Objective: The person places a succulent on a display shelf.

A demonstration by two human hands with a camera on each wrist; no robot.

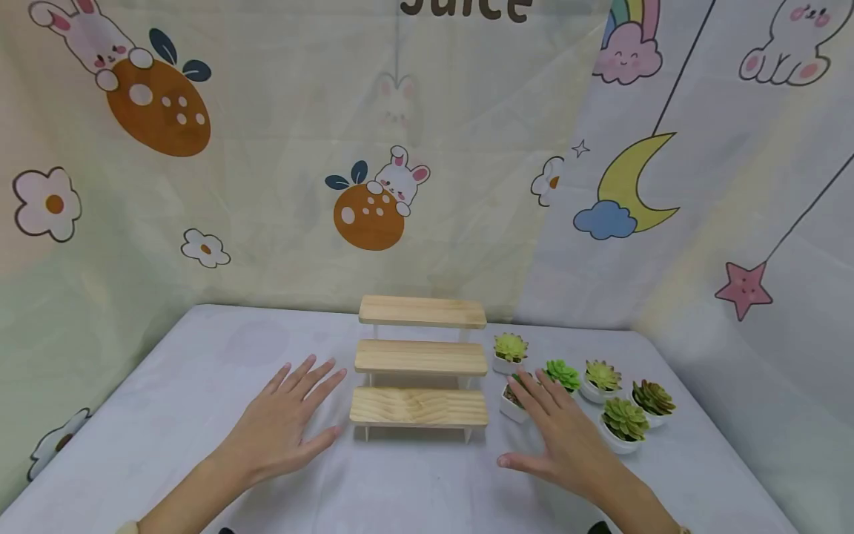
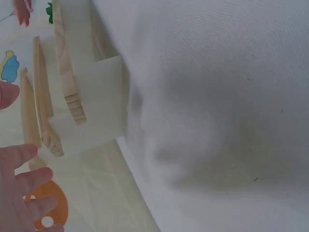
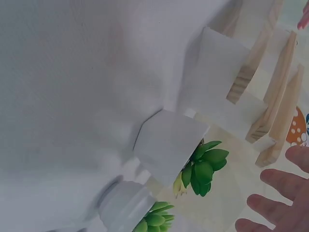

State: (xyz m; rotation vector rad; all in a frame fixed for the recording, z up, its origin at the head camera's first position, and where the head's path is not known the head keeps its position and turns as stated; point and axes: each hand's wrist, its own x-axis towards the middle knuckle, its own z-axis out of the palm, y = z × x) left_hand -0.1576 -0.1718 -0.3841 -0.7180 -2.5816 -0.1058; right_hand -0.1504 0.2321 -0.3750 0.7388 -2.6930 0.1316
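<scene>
A three-tier display stand (image 1: 419,408) with pale wooden shelves on white supports stands mid-table; its shelves hold nothing. My left hand (image 1: 283,426) is spread to the left of it, palm down, fingers pointing toward the stand. On the other side, my right hand (image 1: 567,437) spreads its fingers beside several potted succulents and overlaps a white angular pot (image 1: 512,406) in the head view. That pot (image 3: 169,142) shows dark green leaves in the right wrist view, with a round white pot (image 3: 124,207) near it. Neither hand holds anything.
Farther right are a light green succulent (image 1: 510,347), a bright green one (image 1: 562,374), a yellowish one (image 1: 603,376), a reddish-green one (image 1: 654,399) and a broad green one (image 1: 624,420). A white cloth (image 1: 400,489) covers the table. Behind hangs a printed curtain (image 1: 280,185).
</scene>
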